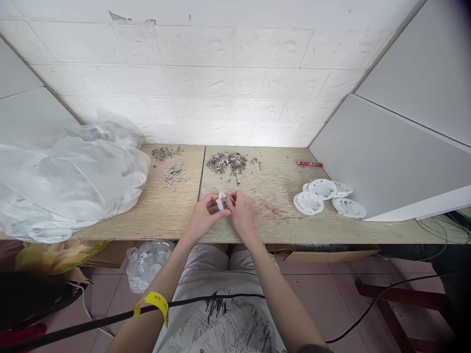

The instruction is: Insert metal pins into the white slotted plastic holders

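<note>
My left hand is closed around a small white plastic piece just above the table's front half. The piece has a rounded top and small dark marks or parts on its face. My right hand is beside it, fingers pinched at the piece's right edge. Something thin and brownish shows at those fingertips, too small to name. Behind my hands lies a heap of small metal parts, with a short strip at its front edge. Two smaller piles, one dark and one lighter, are to the left.
Flat white round pieces lie stacked at the right, near a red-handled tool. A large clear bag of white pieces covers the left end. White panels and a brick-patterned wall enclose the table. A black cable crosses my lap.
</note>
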Demonstrator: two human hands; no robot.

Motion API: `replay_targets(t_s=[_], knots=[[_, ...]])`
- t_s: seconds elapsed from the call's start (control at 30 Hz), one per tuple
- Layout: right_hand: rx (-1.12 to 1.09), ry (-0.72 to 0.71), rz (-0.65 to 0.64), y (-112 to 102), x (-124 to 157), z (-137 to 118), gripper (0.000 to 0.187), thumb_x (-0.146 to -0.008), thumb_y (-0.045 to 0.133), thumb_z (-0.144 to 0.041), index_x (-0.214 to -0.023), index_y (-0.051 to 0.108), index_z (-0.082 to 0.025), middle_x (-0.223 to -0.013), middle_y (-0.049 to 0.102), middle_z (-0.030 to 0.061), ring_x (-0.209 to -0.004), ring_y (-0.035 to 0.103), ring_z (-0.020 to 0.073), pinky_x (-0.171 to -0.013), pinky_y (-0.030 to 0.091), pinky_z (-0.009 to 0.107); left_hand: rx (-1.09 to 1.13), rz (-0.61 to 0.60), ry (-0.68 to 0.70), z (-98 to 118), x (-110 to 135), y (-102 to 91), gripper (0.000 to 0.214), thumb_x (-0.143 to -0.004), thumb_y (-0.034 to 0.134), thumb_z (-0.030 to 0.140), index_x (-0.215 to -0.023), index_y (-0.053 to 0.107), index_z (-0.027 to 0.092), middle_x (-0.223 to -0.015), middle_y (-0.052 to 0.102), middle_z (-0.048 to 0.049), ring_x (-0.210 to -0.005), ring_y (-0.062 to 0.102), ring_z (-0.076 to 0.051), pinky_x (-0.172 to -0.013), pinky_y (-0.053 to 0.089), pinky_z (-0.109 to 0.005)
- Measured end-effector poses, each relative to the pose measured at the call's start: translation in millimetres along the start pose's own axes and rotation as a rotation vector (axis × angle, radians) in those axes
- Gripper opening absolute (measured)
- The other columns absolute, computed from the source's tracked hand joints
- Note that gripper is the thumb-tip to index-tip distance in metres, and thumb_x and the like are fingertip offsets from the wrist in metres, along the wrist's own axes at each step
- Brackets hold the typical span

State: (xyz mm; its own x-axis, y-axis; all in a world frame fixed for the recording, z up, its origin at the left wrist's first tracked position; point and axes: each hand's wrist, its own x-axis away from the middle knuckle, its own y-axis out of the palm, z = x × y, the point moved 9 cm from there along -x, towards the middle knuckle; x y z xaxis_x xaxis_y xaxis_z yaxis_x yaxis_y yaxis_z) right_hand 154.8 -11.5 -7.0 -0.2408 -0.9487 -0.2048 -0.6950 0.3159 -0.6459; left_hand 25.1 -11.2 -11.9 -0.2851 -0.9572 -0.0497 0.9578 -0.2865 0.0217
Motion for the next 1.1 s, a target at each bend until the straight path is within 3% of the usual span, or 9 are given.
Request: replay_targets(t_s=[0.27, 0.5, 0.73, 0.97, 1.1], knots=[[-0.149, -0.024, -0.021, -4, -1, -1, 0.022, -0.084, 0.051, -0.033, -0.066, 0.05, -0.021, -0.059, 0.055, -0.0011, -0.055, 0.046, 0.0142, -0.057, 0.03, 0.027, -0.001, 0.009, -0.014, -1, 0, -1.4, 0.045, -0.061, 0.083, 0.031, -0.097, 0.06, 0.015, -0.111, 0.068, -0.0119, -0.106, 0.065, -0.024, -0.097, 0.051, -0.043], [-0.265, -0.059, -0.11, -8, 2, 2, 0.026, -0.084, 0.049, -0.033, -0.066, 0.059, -0.018, -0.058, 0.054, -0.0012, -0.055, 0.045, 0.013, -0.056, 0.031, 0.027, -0.002, 0.005, 0.002, -4, 0, -2.8, 0.042, -0.065, 0.081, 0.03, -0.097, 0.06, 0.015, -0.112, 0.068, -0.0116, -0.106, 0.065, -0.024, -0.097, 0.051, -0.042], [-0.256, -0.111, -0.124, -9, 4, 3, 0.035, -0.087, 0.046, -0.04, -0.06, 0.055, -0.019, -0.059, 0.056, 0.0003, -0.056, 0.046, 0.0141, -0.056, 0.032, 0.027, -0.018, -0.007, 0.03, -2, 1, -1.9, 0.042, -0.065, 0.081, 0.032, -0.098, 0.061, 0.016, -0.112, 0.068, -0.0113, -0.106, 0.065, -0.023, -0.097, 0.052, -0.041], [-0.239, -0.118, -0.154, -6, 4, 2, 0.033, -0.086, 0.045, -0.039, -0.064, 0.058, -0.018, -0.056, 0.051, -0.0015, -0.053, 0.042, 0.0129, -0.055, 0.03, 0.027, -0.005, -0.016, 0.019, -2, 1, -0.3, 0.043, -0.064, 0.082, 0.031, -0.098, 0.06, 0.015, -0.111, 0.069, -0.012, -0.105, 0.066, -0.024, -0.095, 0.053, -0.042], [-0.204, -0.123, -0.148, -6, 5, -1, 0.029, -0.085, 0.046, -0.037, -0.062, 0.051, -0.02, -0.056, 0.049, -0.0025, -0.053, 0.04, 0.0121, -0.053, 0.027, 0.026, -0.001, -0.024, 0.024, -3, 0, 0.8, 0.044, -0.064, 0.081, 0.03, -0.1, 0.06, 0.016, -0.114, 0.068, -0.0123, -0.107, 0.065, -0.024, -0.098, 0.051, -0.043]])
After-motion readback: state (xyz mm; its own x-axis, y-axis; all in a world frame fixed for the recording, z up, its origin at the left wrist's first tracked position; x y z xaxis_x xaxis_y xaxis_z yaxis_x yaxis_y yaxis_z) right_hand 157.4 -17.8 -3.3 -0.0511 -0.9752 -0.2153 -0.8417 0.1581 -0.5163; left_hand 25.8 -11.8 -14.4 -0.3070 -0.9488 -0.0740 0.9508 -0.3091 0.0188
